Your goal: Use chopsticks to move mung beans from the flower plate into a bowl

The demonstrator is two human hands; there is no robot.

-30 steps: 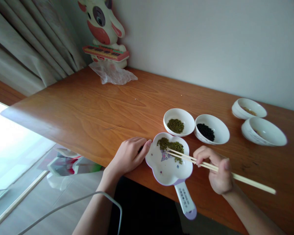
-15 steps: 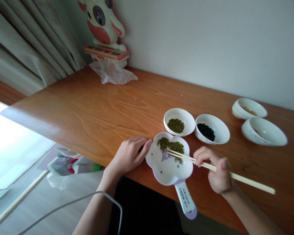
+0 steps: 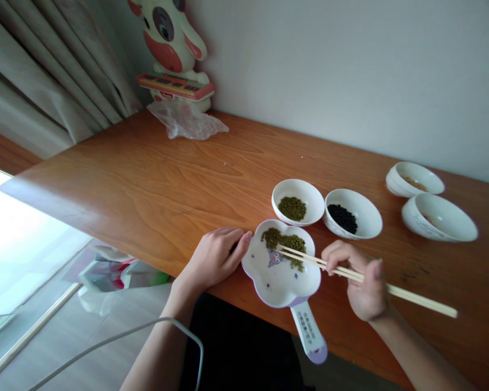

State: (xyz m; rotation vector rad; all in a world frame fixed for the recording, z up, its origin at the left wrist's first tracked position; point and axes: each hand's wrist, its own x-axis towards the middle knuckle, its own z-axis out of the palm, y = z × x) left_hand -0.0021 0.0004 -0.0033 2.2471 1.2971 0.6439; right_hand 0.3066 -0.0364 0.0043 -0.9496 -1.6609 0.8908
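Observation:
A white flower-shaped dish [image 3: 269,288] with a purple rim and a labelled handle lies at the table's front edge, with green mung beans [image 3: 295,244] in its far part. At its left rim rests my left hand [image 3: 218,255], fingers curled, the thumb and forefinger tips against the rim. My right hand [image 3: 361,282] is closed round a pair of pale wooden chopsticks [image 3: 415,296]. Their tips reach into the dish beside the mung beans; no bean is visible between them. Just behind the dish stand a white bowl [image 3: 315,209] of mung beans and a white bowl [image 3: 369,217] of black beans.
Two more white bowls, a back one [image 3: 394,184] and a nearer one [image 3: 415,220], stand at the right with a few light pieces inside. A crumpled plastic bag [image 3: 191,122] lies before a cow-shaped toy keyboard [image 3: 175,84]. A grey cable [image 3: 146,326] crosses my left forearm.
My right thumb and the chopsticks' back end have shifted slightly. The chopstick tips stay by the mung beans; my left hand and the dish keep their places.

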